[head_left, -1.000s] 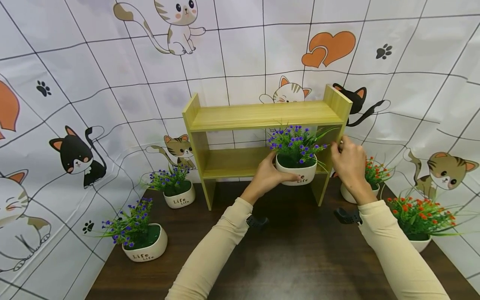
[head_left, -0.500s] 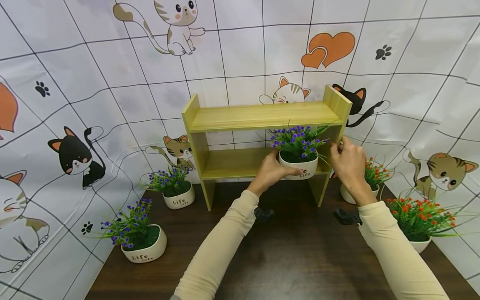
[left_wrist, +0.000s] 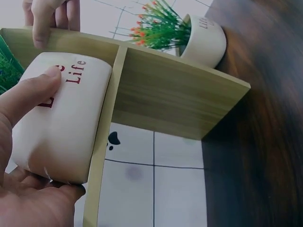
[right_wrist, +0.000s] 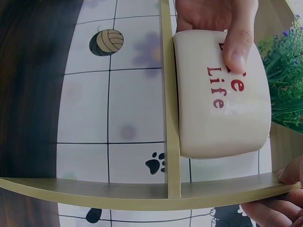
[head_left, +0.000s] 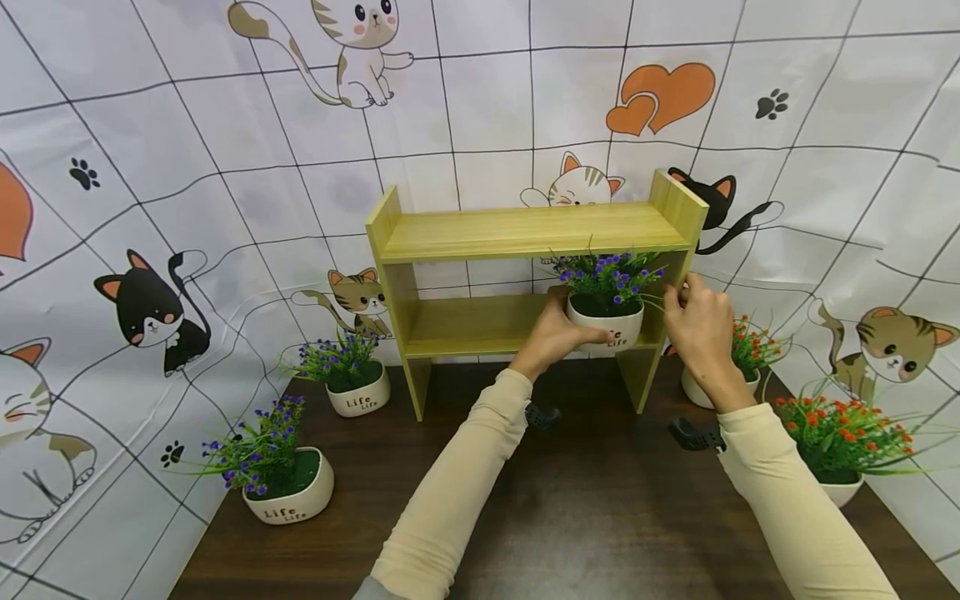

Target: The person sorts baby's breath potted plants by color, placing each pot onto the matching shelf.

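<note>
My left hand (head_left: 557,335) grips a white oval flowerpot (head_left: 628,323) marked "Life" and filled with purple artificial flowers (head_left: 607,273). Its thumb lies over the lettering, with the other fingers behind the pot's side. The pot is at the right end of the middle board of a small wooden shelf (head_left: 525,232), its base right at the board's front edge in the left wrist view. My right hand (head_left: 701,333) pinches the shelf's right side panel. In the right wrist view, that hand's thumb (right_wrist: 292,171) is on the inner face and the fingers are outside.
Two more pots of purple flowers, one nearer (head_left: 296,498) and one farther (head_left: 360,393), stand left of the shelf on the dark table (head_left: 570,533). Pots of orange flowers stand to the right, one behind my right hand and one nearer (head_left: 840,492). A cat-print wall covering (head_left: 480,108) surrounds the table.
My left hand has moved the purple-flower pot up, right and inward, from in front of the shelf to the middle board. My right hand stays at the side panel.
</note>
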The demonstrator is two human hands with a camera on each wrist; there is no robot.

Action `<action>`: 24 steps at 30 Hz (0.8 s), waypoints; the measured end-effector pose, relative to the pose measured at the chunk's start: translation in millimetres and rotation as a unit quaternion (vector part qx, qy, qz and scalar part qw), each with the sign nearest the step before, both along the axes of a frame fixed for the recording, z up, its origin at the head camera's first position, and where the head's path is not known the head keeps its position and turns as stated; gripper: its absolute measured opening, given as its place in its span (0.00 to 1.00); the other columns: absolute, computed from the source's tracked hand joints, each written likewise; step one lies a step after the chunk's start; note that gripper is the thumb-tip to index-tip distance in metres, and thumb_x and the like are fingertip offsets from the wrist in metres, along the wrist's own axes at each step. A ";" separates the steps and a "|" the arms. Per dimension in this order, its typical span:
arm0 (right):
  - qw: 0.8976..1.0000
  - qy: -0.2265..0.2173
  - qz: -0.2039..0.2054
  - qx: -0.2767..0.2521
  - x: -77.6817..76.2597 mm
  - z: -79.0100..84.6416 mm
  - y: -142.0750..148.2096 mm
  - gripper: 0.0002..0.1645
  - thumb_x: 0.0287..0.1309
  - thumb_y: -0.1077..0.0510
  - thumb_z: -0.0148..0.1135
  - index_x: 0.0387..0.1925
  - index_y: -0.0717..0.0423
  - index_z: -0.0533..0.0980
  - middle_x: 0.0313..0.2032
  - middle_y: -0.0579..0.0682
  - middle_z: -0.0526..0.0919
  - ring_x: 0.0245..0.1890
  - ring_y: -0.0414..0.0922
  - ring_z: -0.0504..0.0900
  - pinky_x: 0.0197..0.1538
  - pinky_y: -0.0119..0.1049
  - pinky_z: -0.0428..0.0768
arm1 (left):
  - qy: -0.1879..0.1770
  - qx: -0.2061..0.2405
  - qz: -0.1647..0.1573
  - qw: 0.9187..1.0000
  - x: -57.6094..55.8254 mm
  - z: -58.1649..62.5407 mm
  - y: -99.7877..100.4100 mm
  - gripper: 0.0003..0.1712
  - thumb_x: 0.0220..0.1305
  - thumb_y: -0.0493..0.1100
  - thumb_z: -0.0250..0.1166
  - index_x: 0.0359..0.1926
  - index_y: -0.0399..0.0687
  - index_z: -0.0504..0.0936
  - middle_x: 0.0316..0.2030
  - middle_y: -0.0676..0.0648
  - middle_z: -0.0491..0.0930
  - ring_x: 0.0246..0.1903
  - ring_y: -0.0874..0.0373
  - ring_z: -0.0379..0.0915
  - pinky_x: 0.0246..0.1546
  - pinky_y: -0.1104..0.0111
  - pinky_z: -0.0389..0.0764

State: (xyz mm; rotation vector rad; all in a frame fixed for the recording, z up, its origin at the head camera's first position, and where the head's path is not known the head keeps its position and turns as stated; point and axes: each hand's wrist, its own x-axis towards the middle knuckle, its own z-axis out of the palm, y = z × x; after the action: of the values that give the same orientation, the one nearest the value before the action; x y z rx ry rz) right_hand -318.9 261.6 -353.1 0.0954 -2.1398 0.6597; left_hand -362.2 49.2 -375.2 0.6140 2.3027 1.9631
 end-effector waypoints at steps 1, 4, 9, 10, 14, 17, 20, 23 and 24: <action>1.000 0.000 0.000 0.000 0.0 -0.1 0.5 0.11 0.71 0.66 0.61 0.39 0.75 0.81 0.16 0.68 0.82 0.09 0.57 0.74 0.18 0.35 0.63 | 0.002 0.001 0.002 1.000 -0.3 0.0 1.1 0.54 0.48 0.37 0.86 0.72 0.51 0.65 0.61 0.46 0.77 0.51 0.59 0.77 0.55 0.63 0.82; 1.000 -0.001 -0.001 0.000 0.1 -0.2 2.1 0.11 0.71 0.66 0.61 0.39 0.75 0.81 0.17 0.69 0.83 0.10 0.58 0.75 0.18 0.35 0.64 | 0.004 -0.004 0.005 1.000 -0.4 0.5 3.5 0.55 0.48 0.38 0.86 0.74 0.50 0.65 0.61 0.45 0.77 0.51 0.59 0.77 0.54 0.63 0.82; 1.000 0.003 -0.002 0.002 1.3 -0.1 3.7 0.11 0.71 0.66 0.61 0.38 0.74 0.80 0.17 0.69 0.82 0.11 0.60 0.75 0.18 0.37 0.64 | 0.001 -0.037 0.022 0.999 0.1 2.6 7.7 0.59 0.51 0.43 0.86 0.79 0.49 0.62 0.64 0.42 0.77 0.55 0.53 0.79 0.56 0.60 0.83; 1.000 0.005 -0.002 0.003 1.6 -0.1 3.9 0.11 0.71 0.66 0.61 0.38 0.74 0.80 0.17 0.69 0.82 0.10 0.60 0.75 0.18 0.37 0.64 | 0.001 -0.045 0.027 0.999 -0.1 3.3 8.8 0.59 0.51 0.44 0.85 0.80 0.49 0.62 0.65 0.42 0.77 0.56 0.51 0.80 0.57 0.59 0.83; 1.000 0.015 -0.003 0.004 0.9 -0.4 4.6 0.10 0.70 0.67 0.61 0.39 0.75 0.81 0.17 0.70 0.82 0.10 0.61 0.75 0.18 0.39 0.65 | 0.003 -0.069 0.044 0.997 -2.3 5.5 14.8 0.60 0.54 0.47 0.84 0.82 0.48 0.61 0.67 0.41 0.78 0.60 0.47 0.80 0.60 0.56 0.83; 1.000 0.022 -0.005 0.005 -0.7 -1.2 4.4 0.10 0.69 0.67 0.60 0.40 0.76 0.81 0.17 0.69 0.83 0.11 0.61 0.75 0.19 0.40 0.65 | 0.004 -0.081 0.053 0.995 -4.5 6.8 19.2 0.60 0.56 0.48 0.83 0.83 0.49 0.60 0.68 0.41 0.78 0.62 0.46 0.80 0.61 0.54 0.83; 1.000 0.024 -0.006 0.007 -2.6 -2.3 3.4 0.10 0.69 0.67 0.59 0.40 0.75 0.81 0.17 0.68 0.82 0.11 0.61 0.75 0.20 0.42 0.65 | 0.000 -0.085 0.057 0.995 -6.3 7.6 22.8 0.60 0.58 0.48 0.82 0.84 0.50 0.57 0.71 0.41 0.76 0.64 0.45 0.79 0.63 0.53 0.82; 1.000 0.025 -0.009 0.008 -3.9 -3.1 2.4 0.10 0.68 0.67 0.59 0.38 0.74 0.80 0.16 0.68 0.82 0.12 0.62 0.74 0.20 0.46 0.66 | -0.009 -0.082 0.055 0.995 -7.6 7.9 26.0 0.63 0.59 0.48 0.81 0.86 0.48 0.52 0.73 0.40 0.73 0.67 0.45 0.77 0.65 0.53 0.81; 1.000 0.026 -0.010 0.009 -4.2 -3.3 2.1 0.10 0.67 0.67 0.59 0.38 0.74 0.80 0.16 0.68 0.82 0.13 0.63 0.75 0.20 0.48 0.67 | -0.010 -0.081 0.051 0.995 -8.2 7.8 27.0 0.63 0.60 0.47 0.81 0.86 0.47 0.52 0.73 0.39 0.73 0.67 0.44 0.77 0.65 0.53 0.81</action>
State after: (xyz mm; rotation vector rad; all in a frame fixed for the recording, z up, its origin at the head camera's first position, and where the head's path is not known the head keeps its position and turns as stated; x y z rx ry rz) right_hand -323.1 263.7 -356.4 0.1001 -2.0947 0.6215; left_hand -370.4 76.3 -367.4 0.4691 2.4951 1.7878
